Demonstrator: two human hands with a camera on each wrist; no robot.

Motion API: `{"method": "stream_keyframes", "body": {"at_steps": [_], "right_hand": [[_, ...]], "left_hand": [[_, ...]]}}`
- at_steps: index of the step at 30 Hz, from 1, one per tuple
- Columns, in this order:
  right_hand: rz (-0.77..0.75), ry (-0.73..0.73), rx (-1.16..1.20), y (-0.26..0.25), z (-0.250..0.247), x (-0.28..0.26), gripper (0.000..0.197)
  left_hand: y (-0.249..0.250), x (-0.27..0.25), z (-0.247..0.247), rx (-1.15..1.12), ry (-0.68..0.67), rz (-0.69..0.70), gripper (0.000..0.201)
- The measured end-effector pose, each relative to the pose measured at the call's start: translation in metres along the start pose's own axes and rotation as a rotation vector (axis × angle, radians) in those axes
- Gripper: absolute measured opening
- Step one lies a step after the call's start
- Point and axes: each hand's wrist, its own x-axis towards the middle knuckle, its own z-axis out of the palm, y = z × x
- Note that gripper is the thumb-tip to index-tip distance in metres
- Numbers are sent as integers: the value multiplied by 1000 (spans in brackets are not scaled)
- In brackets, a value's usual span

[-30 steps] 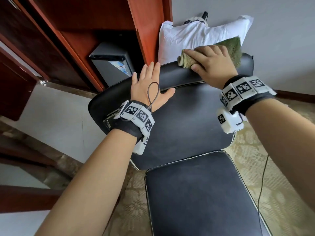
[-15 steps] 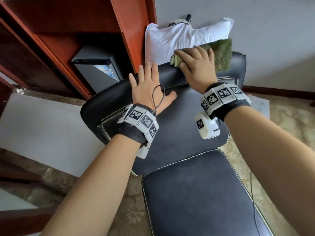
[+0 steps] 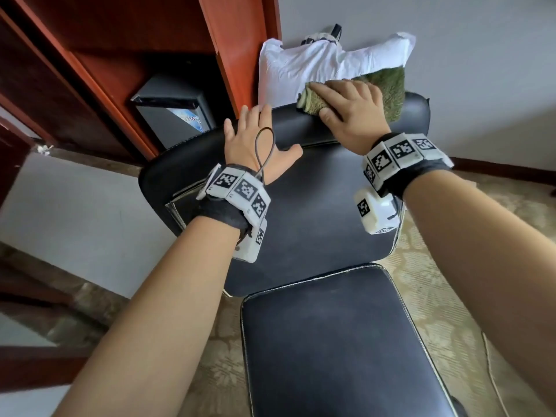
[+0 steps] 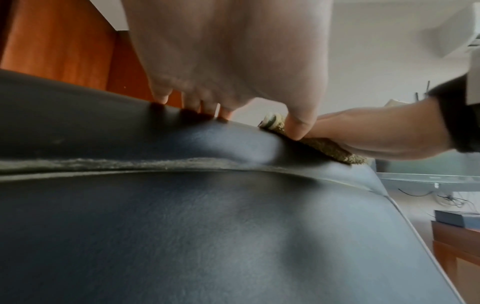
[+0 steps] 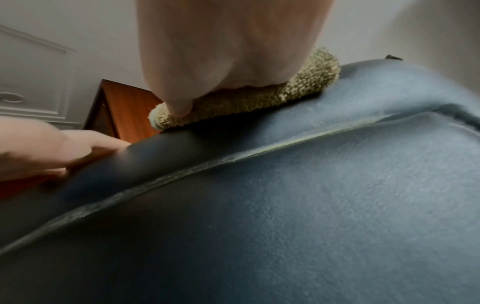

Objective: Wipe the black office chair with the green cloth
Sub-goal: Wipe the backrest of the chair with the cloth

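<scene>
Green cloth (image 3: 388, 88) is lying bunched along the top edge of the black office chair (image 3: 316, 206), under the flat-fingered right hand (image 3: 352, 115). The left hand (image 3: 255, 145), spread open, is bracing the chair just beside it. If the pressure is easing, the cloth could be sliding off behind.

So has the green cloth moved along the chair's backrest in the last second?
No, not noticeably: the green cloth under the right hand lies as close to the backrest's right corner as it did earlier.
</scene>
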Motion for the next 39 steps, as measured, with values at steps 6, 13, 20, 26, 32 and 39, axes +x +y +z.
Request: {"method": "stream_keyframes", "body": {"at_steps": [6,13,20,26,32,39], "right_hand": [[-156,-89,-122,16,-15,14,51],[-247,-195,-147,50,-32,10,49],[-192,-102,-186,84,-42,-22,49],[-129,-187,-155,65,-44,-2,46],[-202,-225,-161,72,-48,-7,49],[-95,-213,-75,137,-72,-37,51]], "left_hand": [[24,5,1,72,29,-151,74],[55,16,4,140,-64,-284,70],[83,20,14,98,-46,-299,69],[95,25,12,94,-119,-317,74],[88,18,4,205,-151,-323,74],[95,18,0,195,-173,-365,73]]}}
